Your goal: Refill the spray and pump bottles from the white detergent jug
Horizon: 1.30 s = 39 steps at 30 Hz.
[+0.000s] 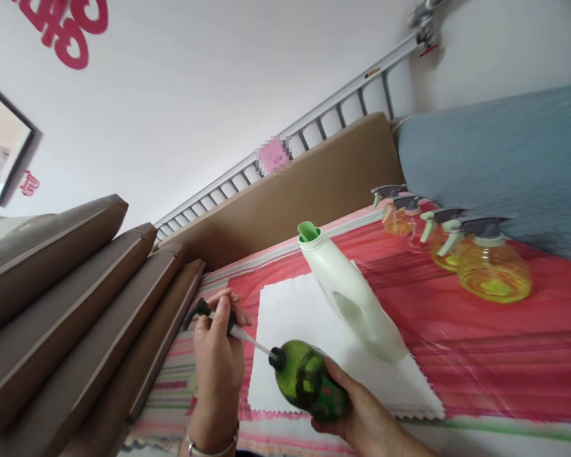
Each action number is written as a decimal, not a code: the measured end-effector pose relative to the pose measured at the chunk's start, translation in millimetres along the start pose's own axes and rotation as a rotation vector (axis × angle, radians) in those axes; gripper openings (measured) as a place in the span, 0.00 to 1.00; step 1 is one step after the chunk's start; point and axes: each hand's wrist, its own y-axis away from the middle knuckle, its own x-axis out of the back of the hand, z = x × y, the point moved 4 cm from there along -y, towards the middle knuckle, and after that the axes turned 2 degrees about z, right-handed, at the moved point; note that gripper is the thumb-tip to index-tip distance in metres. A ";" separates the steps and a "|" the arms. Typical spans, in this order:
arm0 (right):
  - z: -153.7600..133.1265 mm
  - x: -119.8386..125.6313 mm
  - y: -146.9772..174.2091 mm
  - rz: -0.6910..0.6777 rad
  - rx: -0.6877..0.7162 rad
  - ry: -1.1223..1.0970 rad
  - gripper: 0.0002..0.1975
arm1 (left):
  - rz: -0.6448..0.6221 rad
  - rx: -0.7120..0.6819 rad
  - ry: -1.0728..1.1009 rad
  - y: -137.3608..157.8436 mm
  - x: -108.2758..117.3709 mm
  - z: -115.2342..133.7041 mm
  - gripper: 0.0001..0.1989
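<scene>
My left hand (pixel 223 339) is closed around a dark pump dispenser top (pixel 231 325), its nozzle pointing left. The pump's pale tube runs down into the neck of a green bottle (pixel 309 377). My right hand (pixel 356 406) grips that bottle near its base, tilted with the mouth toward my left hand. Just beyond stands a pale green jug (pixel 354 289) with a grip hollow in its side and a green spout in its open mouth. A white sheet with scalloped edges (pixel 278 317) lies beneath the jug and the bottle.
Several spray bottles with yellow or orange liquid, one a clear spray bottle (pixel 495 270), line the right side on a red plastic cover (pixel 485 343). A blue padded block (pixel 499 158) stands behind them. Brown cushions (pixel 85 304) rise at left, with a radiator (pixel 314 130) along the wall.
</scene>
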 end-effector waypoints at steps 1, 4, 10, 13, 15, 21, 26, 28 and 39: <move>-0.6 -1.4 0.5 -0.003 0.001 -0.007 0.24 | -0.005 0.005 -0.002 1.1 -0.1 -2.4 0.11; -2.5 -5.7 1.8 -0.023 0.002 -0.020 0.23 | -0.017 0.014 -0.018 3.5 0.3 -7.4 0.11; -7.4 -9.5 5.7 -0.057 0.015 -0.031 0.23 | -0.087 0.088 -0.247 18.0 -0.9 -31.8 0.14; -14.5 -9.7 8.2 -0.062 0.054 -0.042 0.22 | -0.236 0.253 -0.368 30.5 -3.6 -55.2 0.19; -19.6 -9.0 9.4 -0.054 0.078 -0.049 0.21 | -0.312 0.318 -0.385 35.0 -3.4 -64.5 0.22; -29.1 -9.1 10.1 -0.042 0.134 -0.044 0.22 | -0.352 0.314 -0.312 31.5 5.0 -67.9 0.31; -26.2 -11.7 7.5 -0.080 0.155 0.001 0.25 | -0.240 0.325 -0.244 32.6 17.6 -74.5 0.21; -24.6 -12.8 7.5 -0.100 0.157 0.016 0.26 | -0.214 0.297 -0.269 31.3 21.2 -73.8 0.18; -24.6 -11.5 7.8 -0.089 0.128 0.015 0.24 | -0.384 0.279 -0.443 26.7 22.7 -62.9 0.18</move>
